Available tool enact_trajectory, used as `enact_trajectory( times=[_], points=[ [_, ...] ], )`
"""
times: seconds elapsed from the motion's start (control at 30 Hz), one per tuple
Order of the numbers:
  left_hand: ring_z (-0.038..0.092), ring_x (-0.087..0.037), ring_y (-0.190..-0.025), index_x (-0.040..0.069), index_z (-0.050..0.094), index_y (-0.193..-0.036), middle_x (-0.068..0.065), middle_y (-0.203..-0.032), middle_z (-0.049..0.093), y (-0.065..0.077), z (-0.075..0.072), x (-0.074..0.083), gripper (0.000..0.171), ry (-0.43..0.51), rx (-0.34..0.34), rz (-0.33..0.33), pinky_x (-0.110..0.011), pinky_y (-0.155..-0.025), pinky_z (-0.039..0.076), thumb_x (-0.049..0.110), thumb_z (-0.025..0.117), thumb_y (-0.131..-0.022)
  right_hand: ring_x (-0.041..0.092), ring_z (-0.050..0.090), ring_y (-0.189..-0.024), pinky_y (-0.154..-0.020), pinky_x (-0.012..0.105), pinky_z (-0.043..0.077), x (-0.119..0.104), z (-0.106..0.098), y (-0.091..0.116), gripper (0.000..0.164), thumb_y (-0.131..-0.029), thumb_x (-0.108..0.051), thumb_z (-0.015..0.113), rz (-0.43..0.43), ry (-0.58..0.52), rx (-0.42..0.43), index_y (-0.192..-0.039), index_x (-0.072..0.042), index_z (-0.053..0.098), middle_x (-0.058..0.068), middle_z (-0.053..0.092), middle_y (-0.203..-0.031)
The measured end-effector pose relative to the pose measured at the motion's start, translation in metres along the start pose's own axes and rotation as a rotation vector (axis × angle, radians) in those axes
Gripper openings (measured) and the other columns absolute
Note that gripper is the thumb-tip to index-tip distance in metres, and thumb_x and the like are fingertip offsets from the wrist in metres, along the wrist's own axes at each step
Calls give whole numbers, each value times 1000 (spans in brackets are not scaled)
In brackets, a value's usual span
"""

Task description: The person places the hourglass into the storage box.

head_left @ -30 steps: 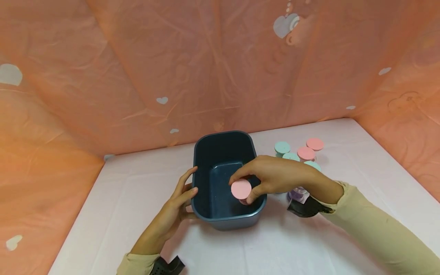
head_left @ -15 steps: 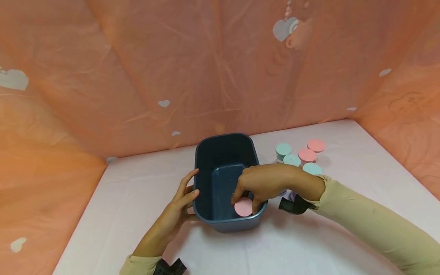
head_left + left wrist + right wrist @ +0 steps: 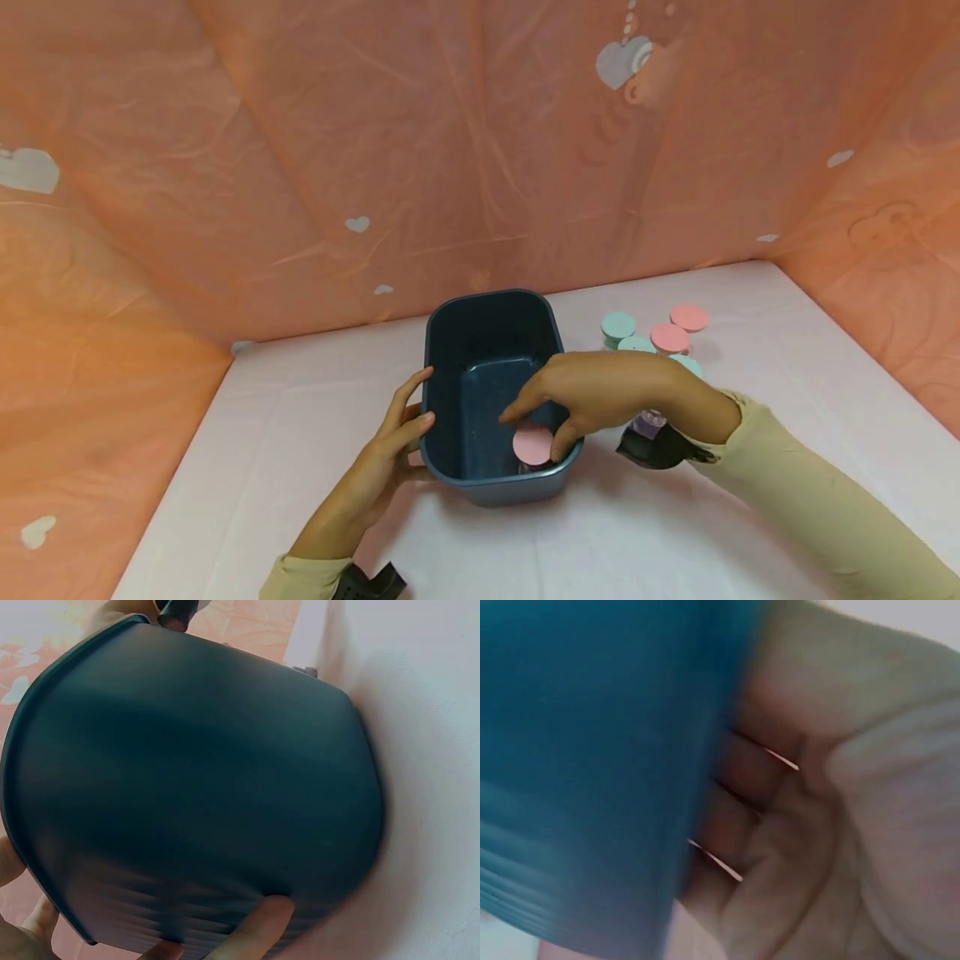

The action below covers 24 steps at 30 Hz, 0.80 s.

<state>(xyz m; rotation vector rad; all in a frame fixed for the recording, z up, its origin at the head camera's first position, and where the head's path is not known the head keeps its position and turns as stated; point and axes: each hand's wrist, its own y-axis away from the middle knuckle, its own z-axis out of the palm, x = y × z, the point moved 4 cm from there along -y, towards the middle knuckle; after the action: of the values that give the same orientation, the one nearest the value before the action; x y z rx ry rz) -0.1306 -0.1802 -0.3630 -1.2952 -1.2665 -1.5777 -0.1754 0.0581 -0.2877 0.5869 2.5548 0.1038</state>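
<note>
A deep dark-blue rectangular bin stands on the white-covered table. My left hand steadies its left side, fingertips at the rim and spread fingers along the outer wall; the left wrist view shows fingers flat on that wall. Inside the bin's near right corner stands a small upright piece with a flat round pink top and a darker body under it. My right hand reaches over the right rim, thumb beside the pink top and fingers spread away from it. The right wrist view shows my palm behind the bin's wall.
Right of the bin stand several similar small pieces with round tops, among them a green one and a pink one. A purple one sits partly behind my right wrist. An orange patterned sheet walls the table's back and sides.
My right hand lowered the pink-topped piece into the bin's near right corner, then let go, fingers spreading and lifting slightly. The left hand stays at the bin's left side.
</note>
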Motion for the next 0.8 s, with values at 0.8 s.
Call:
enact_trajectory(
  times=[0.8],
  points=[
    [43, -46, -134, 52, 28, -147, -15, -154, 26, 1, 2, -1, 50, -5, -4, -1, -55, -90, 51, 38, 45, -102, -6, 61, -102, -86, 6, 42, 107, -32, 140, 45, -85, -20, 79, 354, 55, 756, -128, -23, 67, -3, 71, -123]
  ],
)
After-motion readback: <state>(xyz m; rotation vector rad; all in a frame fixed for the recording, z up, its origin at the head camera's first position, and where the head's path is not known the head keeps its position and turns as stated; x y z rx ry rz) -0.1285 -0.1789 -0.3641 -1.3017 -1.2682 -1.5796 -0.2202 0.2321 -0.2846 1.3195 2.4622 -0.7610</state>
